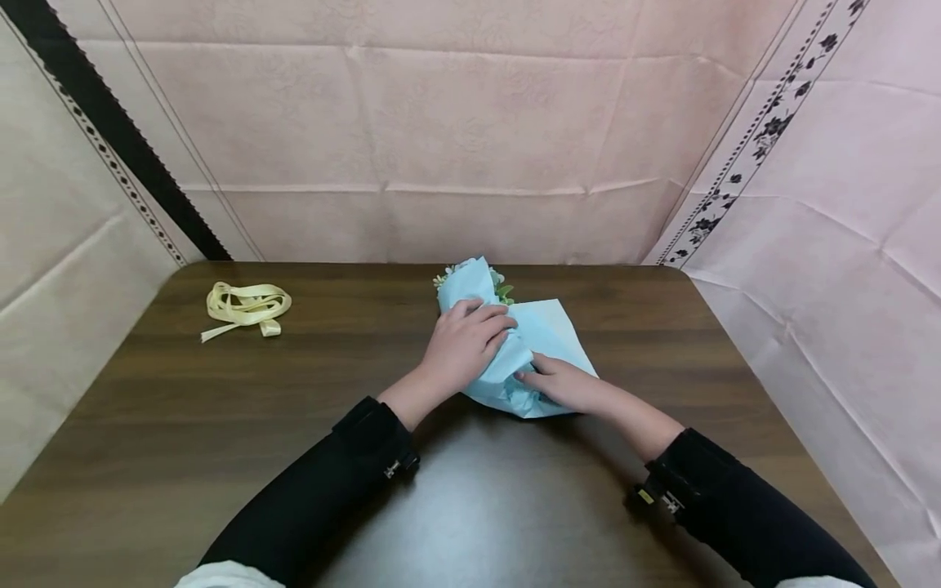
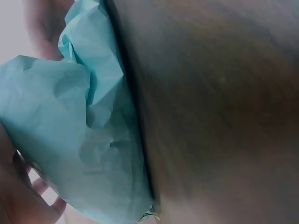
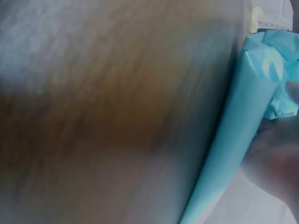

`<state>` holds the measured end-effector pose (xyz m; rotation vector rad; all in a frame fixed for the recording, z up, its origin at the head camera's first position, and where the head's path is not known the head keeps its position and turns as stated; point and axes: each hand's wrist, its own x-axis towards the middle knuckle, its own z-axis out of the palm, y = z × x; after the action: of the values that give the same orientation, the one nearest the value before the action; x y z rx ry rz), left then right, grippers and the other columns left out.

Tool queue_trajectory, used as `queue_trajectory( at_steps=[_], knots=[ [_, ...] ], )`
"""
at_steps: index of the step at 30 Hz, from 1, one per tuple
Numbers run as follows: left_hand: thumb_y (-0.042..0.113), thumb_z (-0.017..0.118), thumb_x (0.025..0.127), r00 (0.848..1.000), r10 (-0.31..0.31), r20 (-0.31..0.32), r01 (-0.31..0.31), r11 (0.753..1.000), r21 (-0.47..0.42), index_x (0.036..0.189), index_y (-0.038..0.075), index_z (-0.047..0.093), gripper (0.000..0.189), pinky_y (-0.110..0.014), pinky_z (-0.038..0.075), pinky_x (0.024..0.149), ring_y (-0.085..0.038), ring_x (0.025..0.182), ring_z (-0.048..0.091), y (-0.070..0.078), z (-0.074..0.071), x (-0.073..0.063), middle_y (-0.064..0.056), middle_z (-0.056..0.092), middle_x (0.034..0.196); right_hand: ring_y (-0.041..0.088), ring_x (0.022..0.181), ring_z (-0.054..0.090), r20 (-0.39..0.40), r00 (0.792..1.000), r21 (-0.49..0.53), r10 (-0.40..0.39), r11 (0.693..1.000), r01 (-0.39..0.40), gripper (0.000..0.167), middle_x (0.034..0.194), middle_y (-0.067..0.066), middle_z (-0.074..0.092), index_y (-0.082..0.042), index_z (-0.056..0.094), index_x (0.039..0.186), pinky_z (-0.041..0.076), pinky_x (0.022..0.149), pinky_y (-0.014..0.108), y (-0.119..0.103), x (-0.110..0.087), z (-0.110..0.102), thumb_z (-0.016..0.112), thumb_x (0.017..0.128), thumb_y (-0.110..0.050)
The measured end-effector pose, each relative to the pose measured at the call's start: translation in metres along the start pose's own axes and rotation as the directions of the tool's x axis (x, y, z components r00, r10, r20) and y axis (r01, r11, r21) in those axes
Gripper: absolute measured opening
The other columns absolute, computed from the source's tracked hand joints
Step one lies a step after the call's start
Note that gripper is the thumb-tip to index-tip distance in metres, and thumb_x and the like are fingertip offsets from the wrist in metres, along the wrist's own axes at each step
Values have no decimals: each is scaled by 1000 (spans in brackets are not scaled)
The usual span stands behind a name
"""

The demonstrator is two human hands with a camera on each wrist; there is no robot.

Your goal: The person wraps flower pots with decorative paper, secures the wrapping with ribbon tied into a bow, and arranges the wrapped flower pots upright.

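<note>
A small bouquet in light blue wrapping paper (image 1: 494, 377) lies on the table, with white and pale blue flowers (image 1: 443, 279) and green leaves (image 1: 503, 291) showing at its far end. My left hand (image 1: 466, 343) rests across the upper wrap, its fingers lying over the folded paper. At the lower right, my right hand (image 1: 562, 382) pinches the crumpled paper near the base of the bundle. One flat flap of paper (image 1: 555, 322) spreads to the right, past that hand. The left wrist view shows creased paper (image 2: 70, 116) close up; a rolled paper edge (image 3: 229, 126) crosses the right wrist view.
A looped cream ribbon (image 1: 248, 306) lies at the back left of the brown wooden table (image 1: 331, 327). Pale cloth (image 1: 441, 122) hangs behind the table's far edge and along both sides. Each black sleeve carries a small wrist device.
</note>
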<state>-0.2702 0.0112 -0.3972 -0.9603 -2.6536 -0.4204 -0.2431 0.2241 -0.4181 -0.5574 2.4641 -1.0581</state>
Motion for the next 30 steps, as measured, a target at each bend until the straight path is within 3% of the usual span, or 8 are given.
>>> queue_trajectory(
  at_steps=[7,12,19,25,27,30],
  knots=[
    [29,49,103,1000,0,5,0,1000,-3,128,28,64,29,-48,32,105,-28,132,36,2,1,2,5,54,137,32,134,38,-45,997,11,58,998,-57,58,146,16,44,0,39,147,31,108,50,1,-11,-16,41,104,-39],
    [28,49,103,1000,-6,2,6,1000,-27,127,29,65,28,-49,33,104,-29,131,36,2,2,1,5,54,137,36,131,43,-150,983,16,109,994,-108,51,130,17,59,3,51,138,31,107,55,4,-23,-33,39,105,-35],
    [27,50,103,1000,-7,-10,6,999,-39,127,29,65,29,-49,32,104,-28,131,36,1,2,0,5,54,136,36,119,51,-279,922,-33,267,957,-287,46,127,22,58,6,59,127,42,96,50,14,-36,-47,50,100,-31],
    [27,50,103,1000,-12,-13,12,999,-41,127,30,65,28,-49,32,104,-28,131,35,0,3,-1,5,54,137,30,87,59,-284,862,-9,419,898,-439,48,106,20,60,7,59,121,53,72,38,24,-43,-50,55,98,-35],
    [28,50,103,1000,-14,-12,14,999,-39,127,30,65,28,-49,32,104,-28,132,35,0,4,-1,5,54,137,27,80,59,-272,851,-7,450,883,-469,47,97,17,60,7,60,116,54,66,36,27,-45,-50,58,96,-37],
    [28,50,103,1000,-15,-13,15,999,-36,127,30,65,28,-49,32,104,-28,132,34,0,4,-1,5,54,137,25,73,58,-244,857,-39,454,878,-477,45,89,15,60,6,64,103,55,61,35,30,-49,-49,60,95,-38]
  ],
)
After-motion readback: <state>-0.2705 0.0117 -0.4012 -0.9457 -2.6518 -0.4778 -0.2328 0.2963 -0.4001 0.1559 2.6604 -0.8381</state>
